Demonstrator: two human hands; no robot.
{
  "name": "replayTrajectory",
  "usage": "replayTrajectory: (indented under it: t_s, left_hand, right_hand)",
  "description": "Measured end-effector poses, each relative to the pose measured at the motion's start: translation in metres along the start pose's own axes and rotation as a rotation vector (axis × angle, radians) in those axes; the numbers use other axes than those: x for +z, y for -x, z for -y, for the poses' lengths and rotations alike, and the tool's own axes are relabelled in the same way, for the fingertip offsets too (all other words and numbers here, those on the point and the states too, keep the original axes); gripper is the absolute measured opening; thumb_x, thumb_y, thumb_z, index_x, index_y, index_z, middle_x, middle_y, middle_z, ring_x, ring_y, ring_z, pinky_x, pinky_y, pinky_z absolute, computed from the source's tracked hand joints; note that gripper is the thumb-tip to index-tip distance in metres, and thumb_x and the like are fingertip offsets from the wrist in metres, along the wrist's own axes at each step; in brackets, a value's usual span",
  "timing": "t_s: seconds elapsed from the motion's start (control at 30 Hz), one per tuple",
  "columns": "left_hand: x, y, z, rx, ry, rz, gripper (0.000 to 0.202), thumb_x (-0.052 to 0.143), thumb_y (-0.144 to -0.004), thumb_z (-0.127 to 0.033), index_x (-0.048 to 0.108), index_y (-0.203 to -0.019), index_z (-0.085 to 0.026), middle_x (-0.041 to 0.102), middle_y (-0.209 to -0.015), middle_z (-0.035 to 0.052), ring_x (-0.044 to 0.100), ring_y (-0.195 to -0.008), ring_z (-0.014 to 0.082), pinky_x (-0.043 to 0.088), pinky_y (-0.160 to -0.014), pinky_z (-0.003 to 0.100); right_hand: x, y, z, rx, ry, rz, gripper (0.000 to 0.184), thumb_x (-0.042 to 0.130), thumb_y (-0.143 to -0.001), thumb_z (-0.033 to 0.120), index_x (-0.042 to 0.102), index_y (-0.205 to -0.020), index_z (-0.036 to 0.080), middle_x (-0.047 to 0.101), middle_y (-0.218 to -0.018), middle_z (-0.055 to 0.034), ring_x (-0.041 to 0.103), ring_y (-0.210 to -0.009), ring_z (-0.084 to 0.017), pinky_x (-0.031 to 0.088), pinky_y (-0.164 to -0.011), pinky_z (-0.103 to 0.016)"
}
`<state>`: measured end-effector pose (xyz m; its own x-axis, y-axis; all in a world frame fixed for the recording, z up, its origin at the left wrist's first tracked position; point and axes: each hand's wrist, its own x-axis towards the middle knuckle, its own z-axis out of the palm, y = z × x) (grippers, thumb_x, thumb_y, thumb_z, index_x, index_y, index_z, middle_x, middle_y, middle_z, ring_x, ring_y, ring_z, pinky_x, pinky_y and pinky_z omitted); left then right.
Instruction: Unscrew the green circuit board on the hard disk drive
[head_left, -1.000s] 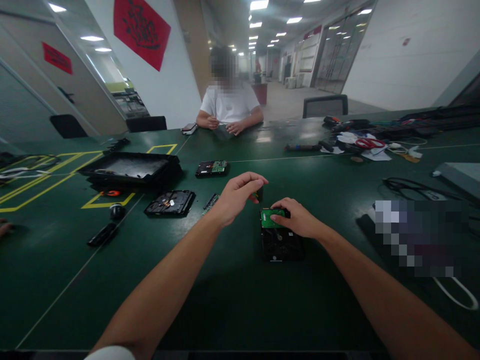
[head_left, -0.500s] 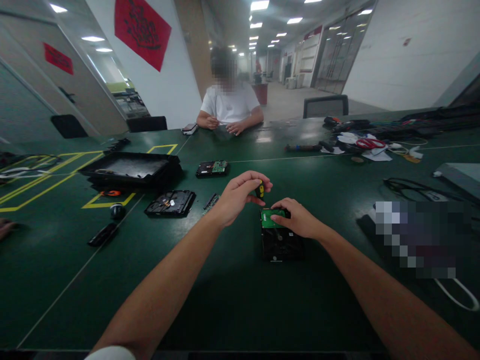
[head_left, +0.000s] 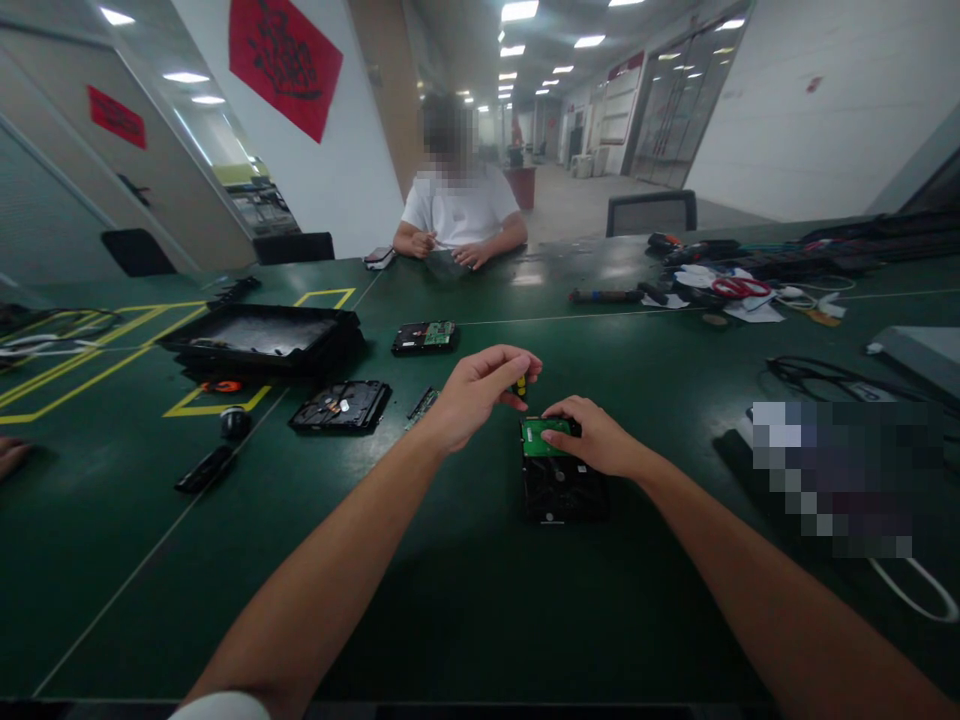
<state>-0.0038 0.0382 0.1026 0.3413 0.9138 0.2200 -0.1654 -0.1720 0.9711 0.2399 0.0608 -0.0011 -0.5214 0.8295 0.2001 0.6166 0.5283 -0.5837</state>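
Note:
A black hard drive (head_left: 564, 488) with a green circuit board (head_left: 537, 438) at its far end lies on the green table (head_left: 465, 600) in front of me. My right hand (head_left: 592, 438) rests on the far end of the drive, fingers curled over the board's edge. My left hand (head_left: 480, 388) hovers just above and left of the board, pinching a small black and yellow screwdriver (head_left: 520, 385) upright; only its handle shows between the fingers.
Further left lie another opened drive (head_left: 341, 405), a small metal strip (head_left: 421, 403), a drive with a green board (head_left: 424, 336) and a black tray (head_left: 262, 338). A person in a white shirt (head_left: 459, 212) sits across. Scissors (head_left: 739, 287), cables (head_left: 814, 372) and tools crowd the right.
My left hand's fingers have shifted round the screwdriver, whose handle shows more or less between frames. My right hand and the drive have stayed put.

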Motion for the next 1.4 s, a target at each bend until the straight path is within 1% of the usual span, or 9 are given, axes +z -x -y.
replayTrajectory:
  t_s: [0.1,0.2,0.27,0.37,0.53,0.63,0.87,1.2,1.4]
  left_hand:
    - [-0.0021,-0.0001,0.0006,0.0,-0.035,-0.009,0.027,0.073,-0.095,-0.043,0.081,-0.107,-0.02,0.074,-0.108,0.0078,0.067,-0.098,0.0193,0.058,-0.069,0.025]
    - [-0.0029,0.0001,0.0,-0.009,-0.048,0.008,0.028,0.072,-0.095,-0.042,0.081,-0.11,-0.02,0.073,-0.103,0.0071,0.067,-0.092,0.0174,0.057,-0.069,0.025]
    - [-0.0021,0.0004,-0.001,-0.012,-0.031,0.02,0.028,0.072,-0.095,-0.04,0.078,-0.112,-0.019,0.073,-0.101,0.0069,0.067,-0.092,0.0176,0.058,-0.069,0.026]
    - [0.0005,0.0011,-0.0024,-0.023,0.018,0.003,0.027,0.074,-0.094,-0.036,0.071,-0.114,-0.019,0.074,-0.099,0.0072,0.069,-0.095,0.0198,0.06,-0.069,0.028]
    - [0.0017,0.0016,-0.0024,-0.046,0.074,-0.015,0.021,0.072,-0.094,-0.033,0.063,-0.105,-0.018,0.076,-0.103,0.0101,0.072,-0.099,0.0225,0.063,-0.069,0.031]
    - [0.0003,0.0014,-0.002,-0.041,0.073,-0.007,0.019,0.071,-0.095,-0.033,0.063,-0.101,-0.017,0.077,-0.106,0.0103,0.072,-0.1,0.0226,0.064,-0.071,0.032]
    - [0.0002,0.0013,-0.0024,-0.039,0.066,-0.007,0.018,0.07,-0.095,-0.033,0.064,-0.1,-0.017,0.076,-0.106,0.0104,0.073,-0.099,0.0224,0.063,-0.071,0.032]
    - [0.0002,0.0012,-0.0033,-0.033,0.062,-0.024,0.016,0.069,-0.095,-0.032,0.065,-0.1,-0.017,0.076,-0.105,0.0102,0.072,-0.099,0.0224,0.063,-0.071,0.031]
    - [-0.0011,0.001,-0.0013,-0.026,0.066,-0.012,0.016,0.069,-0.096,-0.032,0.066,-0.1,-0.017,0.076,-0.106,0.0104,0.072,-0.099,0.0225,0.063,-0.07,0.032]
  right_hand:
    - [-0.0002,0.0003,0.0007,0.017,-0.006,0.004,0.031,0.069,-0.099,0.046,0.071,-0.124,0.026,0.07,-0.122,-0.0099,0.063,-0.115,-0.03,0.049,-0.099,-0.049]
    - [-0.001,0.0006,0.0025,0.031,-0.013,0.006,0.032,0.069,-0.099,0.046,0.071,-0.125,0.026,0.07,-0.122,-0.0103,0.063,-0.115,-0.031,0.05,-0.099,-0.049]
    - [-0.0017,0.0006,0.0036,0.034,-0.012,0.012,0.033,0.069,-0.099,0.046,0.071,-0.125,0.026,0.07,-0.123,-0.0105,0.062,-0.116,-0.031,0.05,-0.099,-0.05]
    - [-0.0022,0.0003,0.0045,0.028,-0.009,0.013,0.033,0.069,-0.099,0.046,0.071,-0.125,0.026,0.07,-0.123,-0.0105,0.062,-0.116,-0.031,0.05,-0.098,-0.049]
    - [-0.0012,-0.0001,0.0044,0.028,-0.007,0.008,0.033,0.069,-0.099,0.045,0.071,-0.125,0.023,0.07,-0.122,-0.0113,0.062,-0.116,-0.031,0.049,-0.099,-0.049]
    - [-0.0007,0.0,0.0033,0.022,-0.013,0.007,0.032,0.069,-0.099,0.044,0.071,-0.124,0.023,0.07,-0.122,-0.0111,0.062,-0.116,-0.031,0.049,-0.099,-0.048]
    - [-0.0018,0.0009,0.004,0.025,-0.011,0.009,0.031,0.069,-0.099,0.045,0.071,-0.124,0.027,0.07,-0.123,-0.01,0.062,-0.117,-0.031,0.049,-0.099,-0.048]
    - [-0.0018,0.0002,0.0034,0.018,-0.013,0.008,0.031,0.069,-0.099,0.044,0.071,-0.125,0.026,0.07,-0.122,-0.0099,0.063,-0.115,-0.031,0.049,-0.1,-0.05]
    - [-0.0013,0.0004,0.0049,0.022,0.001,0.007,0.03,0.068,-0.099,0.044,0.071,-0.123,0.026,0.07,-0.121,-0.0103,0.063,-0.114,-0.031,0.049,-0.098,-0.049]
